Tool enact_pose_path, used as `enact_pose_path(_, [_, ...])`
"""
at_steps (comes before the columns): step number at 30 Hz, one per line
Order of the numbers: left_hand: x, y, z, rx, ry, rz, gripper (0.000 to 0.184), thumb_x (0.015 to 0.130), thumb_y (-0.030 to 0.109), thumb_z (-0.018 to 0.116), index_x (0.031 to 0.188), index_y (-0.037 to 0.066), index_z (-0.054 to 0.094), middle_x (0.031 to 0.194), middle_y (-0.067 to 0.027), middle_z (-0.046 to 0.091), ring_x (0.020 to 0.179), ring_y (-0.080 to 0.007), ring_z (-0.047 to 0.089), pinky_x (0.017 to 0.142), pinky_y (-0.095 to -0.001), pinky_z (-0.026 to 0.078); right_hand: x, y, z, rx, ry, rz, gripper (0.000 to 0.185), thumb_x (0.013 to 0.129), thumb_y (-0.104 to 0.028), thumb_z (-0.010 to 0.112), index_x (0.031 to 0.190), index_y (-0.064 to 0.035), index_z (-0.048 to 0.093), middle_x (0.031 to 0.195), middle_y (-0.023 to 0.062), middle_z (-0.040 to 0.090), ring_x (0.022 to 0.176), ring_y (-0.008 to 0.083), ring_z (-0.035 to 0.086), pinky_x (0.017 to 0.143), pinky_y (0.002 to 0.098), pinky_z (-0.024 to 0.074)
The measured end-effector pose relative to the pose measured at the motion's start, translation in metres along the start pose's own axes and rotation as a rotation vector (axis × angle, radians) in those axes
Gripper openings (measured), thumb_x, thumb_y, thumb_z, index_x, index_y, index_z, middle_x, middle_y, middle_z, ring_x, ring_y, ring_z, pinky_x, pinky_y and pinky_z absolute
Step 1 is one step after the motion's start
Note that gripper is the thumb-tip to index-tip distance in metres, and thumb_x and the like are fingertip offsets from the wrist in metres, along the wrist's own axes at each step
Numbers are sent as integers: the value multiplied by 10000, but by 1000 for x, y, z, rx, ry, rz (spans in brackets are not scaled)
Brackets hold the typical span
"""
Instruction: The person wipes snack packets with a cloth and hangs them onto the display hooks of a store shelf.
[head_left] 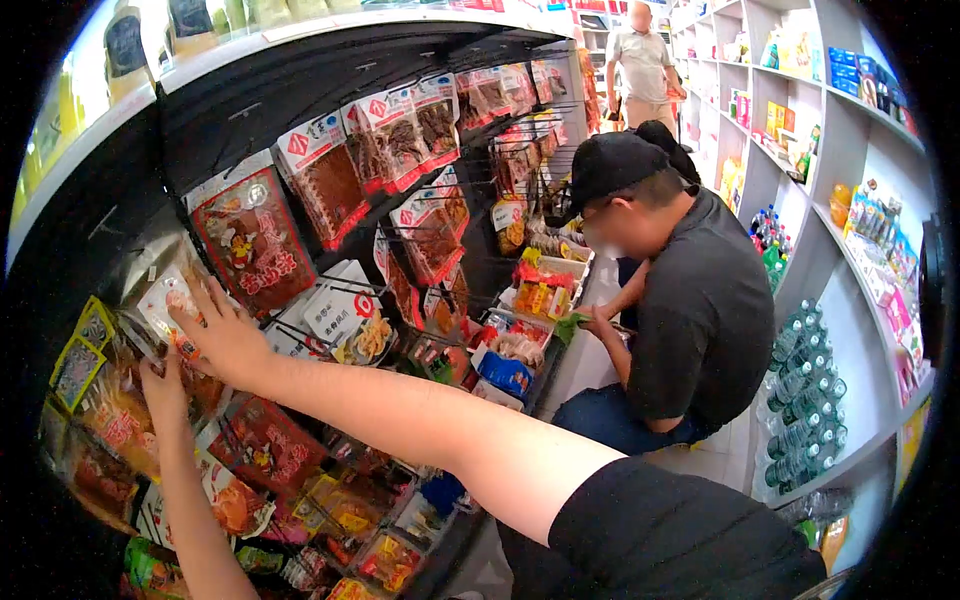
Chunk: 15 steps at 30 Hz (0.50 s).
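Note:
My right hand [225, 340] reaches across from the right, its fingers spread over the front of a clear snack packet [165, 305] with a white label. Below it, my left hand [165, 392] comes up from the bottom with its fingers closed at the packet's lower edge; the exact grip is partly hidden. The packet hangs tilted on the rack at the far left. Yellow-and-black bags [82, 355] are beside it on the left. To the right hangs a large red-bordered packet [255, 240] with brown contents.
A person in a black cap and shirt [700, 310] crouches at the shelf on the right, handling something green. Another person [642, 65] stands farther down the aisle. Bottles [805, 400] stand by the white shelving [845, 235]. Boxes of snacks [545, 300] line the lower shelf.

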<state>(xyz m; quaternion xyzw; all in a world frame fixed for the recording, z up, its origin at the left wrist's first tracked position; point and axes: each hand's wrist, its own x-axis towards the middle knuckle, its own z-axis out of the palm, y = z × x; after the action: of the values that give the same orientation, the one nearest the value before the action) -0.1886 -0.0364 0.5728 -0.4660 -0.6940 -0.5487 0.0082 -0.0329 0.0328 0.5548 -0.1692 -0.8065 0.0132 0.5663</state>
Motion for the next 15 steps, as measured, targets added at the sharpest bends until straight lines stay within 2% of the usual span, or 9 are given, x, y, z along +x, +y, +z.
enact_pose_path(2, [-13,2,-3,124,-135,-25,661,920,358,532,1375,-45,274,1310,-209,428,1187,-279,454,956,-364,386,-3,1,1,-34,7,-2,786,671,-241,763,1338,-137,360,1457,219,178,1335,444,210,948,544,408])
enact_pose_path(4, [-24,6,-6,154,-140,-14,609,902,258,560,1364,-31,287,1254,-203,473,1128,-264,493,911,-358,414,-5,-1,-2,-60,5,8,803,674,-252,762,1352,-144,347,1469,219,156,1338,443,204,955,557,394])
enact_pose_path(9, [-38,4,-13,102,-119,-8,531,856,49,592,1313,-34,334,1129,-186,555,996,-236,561,821,-349,456,-9,-16,-12,-47,-185,96,870,681,-244,769,1401,-167,285,1496,211,53,1342,452,185,987,578,347])
enact_pose_path(12, [-34,-8,-21,207,-73,127,512,850,7,569,1307,-41,341,1112,-189,558,995,-239,566,813,-349,462,-17,-24,-29,-61,-285,82,898,684,-231,773,1418,-177,258,1501,208,14,1348,459,164,996,589,327])
enact_pose_path(15, [-37,-13,-25,188,-35,125,500,857,23,562,1302,-47,346,1116,-189,560,1015,-255,562,840,-367,457,-38,-28,-42,-37,-276,32,883,703,-236,762,1422,-174,254,1499,211,26,1348,469,151,998,600,315])
